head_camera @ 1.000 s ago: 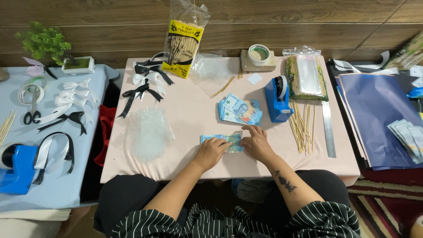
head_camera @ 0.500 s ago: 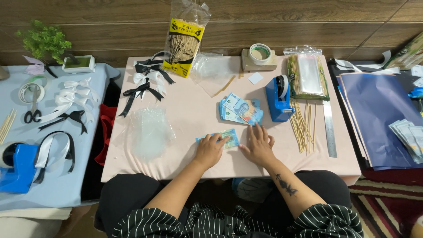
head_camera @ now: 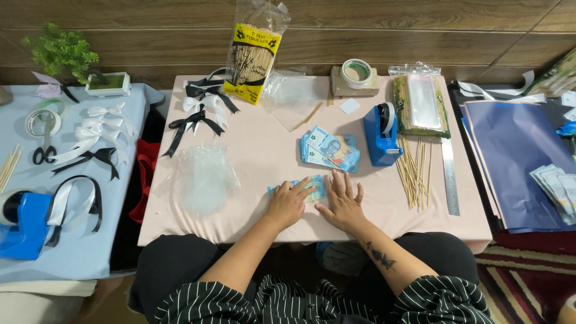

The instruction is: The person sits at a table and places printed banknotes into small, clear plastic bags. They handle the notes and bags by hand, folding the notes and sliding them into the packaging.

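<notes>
Pink cloth covers the table (head_camera: 252, 150) at the frame's centre. Low in the middle, the left hand (head_camera: 288, 203) and right hand (head_camera: 343, 201) lie flat, fingers spread, pressing a blue banknote (head_camera: 312, 187). Just above sits a banknote stack (head_camera: 330, 150), beside a blue tape dispenser (head_camera: 379, 135).

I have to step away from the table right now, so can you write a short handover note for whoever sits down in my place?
Left hand: flat, fingers on one blue banknote at the front of the pink table.
Right hand: flat, beside that note's right end.
Stack of banknotes: just behind, left of the blue tape dispenser.
Loose skewers and metal ruler: to the right.
Clear bag: to the left.
Done: one note pulled out and pressed flat.
Left: the stack is untouched.
</notes>
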